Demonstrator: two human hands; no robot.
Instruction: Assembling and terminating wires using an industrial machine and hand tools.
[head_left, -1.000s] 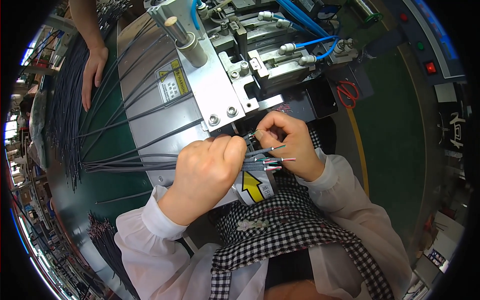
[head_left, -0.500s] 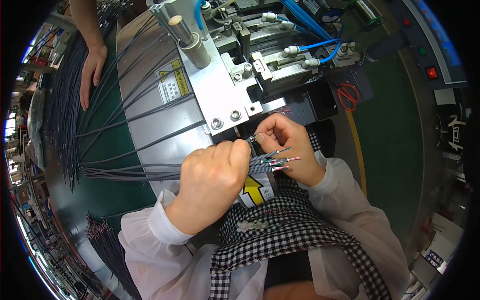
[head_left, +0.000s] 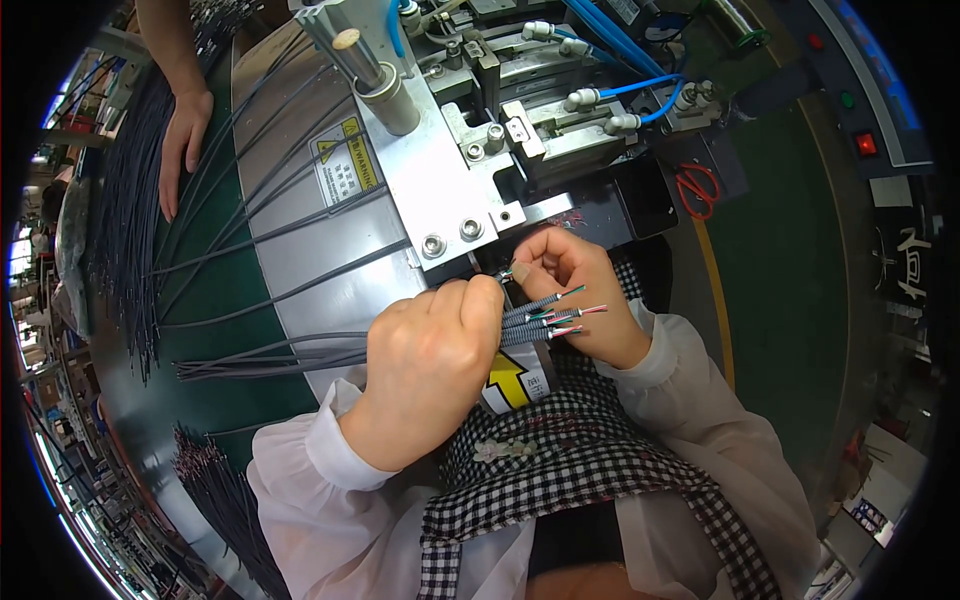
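Note:
My left hand [head_left: 432,345] is closed round a bunch of dark grey cables [head_left: 280,362]. Their ribbed ends [head_left: 535,322] stick out past my fingers, with thin red, green and white wires [head_left: 580,312] bared at the tips. Just beyond it, my right hand [head_left: 580,285] is closed in a pinch on the fine wires [head_left: 512,270] of one cable end. That spot lies at the front edge of the machine's metal plate [head_left: 440,200]. My right fingertips partly hide the wires. A yellow arrow label [head_left: 508,380] shows beneath the cable ends.
Several cables run from the machine to a large pile of dark cables [head_left: 125,230] on the green table [head_left: 225,375]. Another person's hand [head_left: 187,140] rests by that pile. Red-handled scissors [head_left: 697,190] lie right of the machine. A second cable bundle [head_left: 215,490] sits at lower left.
My left hand and its cable bunch have shifted slightly right. My right hand stays nearly in place, still pinching. The other person's hand has not moved.

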